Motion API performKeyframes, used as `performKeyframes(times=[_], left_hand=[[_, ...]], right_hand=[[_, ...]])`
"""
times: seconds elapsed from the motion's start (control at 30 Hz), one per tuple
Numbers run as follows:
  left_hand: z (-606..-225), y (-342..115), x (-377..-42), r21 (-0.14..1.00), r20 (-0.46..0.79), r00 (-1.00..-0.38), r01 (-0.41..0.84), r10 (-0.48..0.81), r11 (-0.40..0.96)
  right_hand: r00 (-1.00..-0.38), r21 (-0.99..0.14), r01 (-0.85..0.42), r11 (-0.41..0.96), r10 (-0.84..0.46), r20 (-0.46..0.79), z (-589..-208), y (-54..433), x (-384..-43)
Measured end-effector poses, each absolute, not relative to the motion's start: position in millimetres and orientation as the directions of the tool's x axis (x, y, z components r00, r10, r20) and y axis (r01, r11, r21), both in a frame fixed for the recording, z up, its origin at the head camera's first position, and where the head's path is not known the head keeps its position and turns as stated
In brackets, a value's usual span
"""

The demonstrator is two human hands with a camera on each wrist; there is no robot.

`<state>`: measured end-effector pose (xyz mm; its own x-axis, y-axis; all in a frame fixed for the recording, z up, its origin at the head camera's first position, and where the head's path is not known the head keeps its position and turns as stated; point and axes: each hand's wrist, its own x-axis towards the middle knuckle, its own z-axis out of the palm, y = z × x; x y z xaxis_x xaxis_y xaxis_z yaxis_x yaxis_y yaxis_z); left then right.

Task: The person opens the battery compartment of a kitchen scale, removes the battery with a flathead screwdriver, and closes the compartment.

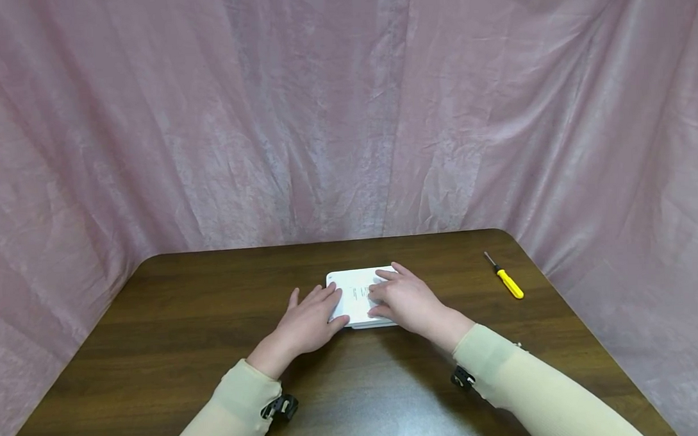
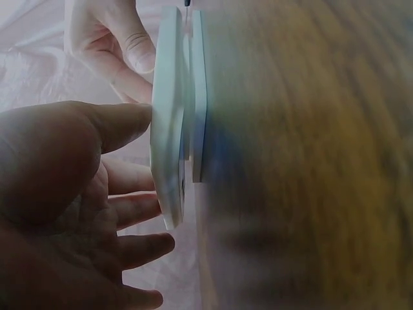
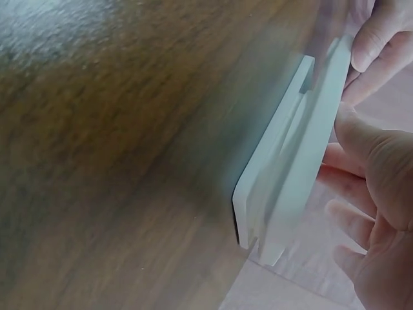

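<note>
A flat white device [image 1: 352, 301] with rounded corners and small printed text lies on the table, text side up. The wrist views show two layers: a thicker upper slab [image 2: 168, 110] above a thinner lower plate [image 3: 258, 187], with a narrow gap between them. My left hand [image 1: 311, 323] rests its thumb and some fingertips on the left part of the top face, fingers spread and mostly straight. On the right part, my right hand [image 1: 412, 300] touches the same face with its fingertips, the fingers slightly bent. Neither hand wraps around the device.
A screwdriver [image 1: 506, 280] with a yellow handle lies to the right, its tip pointing away. The brown wooden table [image 1: 213, 293] ends at a far edge behind the device. A pink curtain [image 1: 334, 116] hangs beyond it.
</note>
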<state>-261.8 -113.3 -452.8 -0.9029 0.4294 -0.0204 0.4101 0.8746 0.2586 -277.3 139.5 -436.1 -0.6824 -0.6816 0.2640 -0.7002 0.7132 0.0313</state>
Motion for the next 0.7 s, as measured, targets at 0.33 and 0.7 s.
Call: performKeyframes(times=[0.33, 0.7], left_hand=[[-448.8, -112.5, -260.8, 0.268, -0.030, -0.901, 0.411, 0.434, 0.871], [-448.8, -111.5, -258.8, 0.277, -0.031, -0.898, 0.414, 0.439, 0.867]], right_hand=[[-0.628, 0.120, -0.723, 0.681, -0.719, 0.298, -436.0, 140.1, -273.5], [-0.655, 0.070, -0.711, 0.699, -0.695, 0.297, -438.0, 141.6, -270.4]])
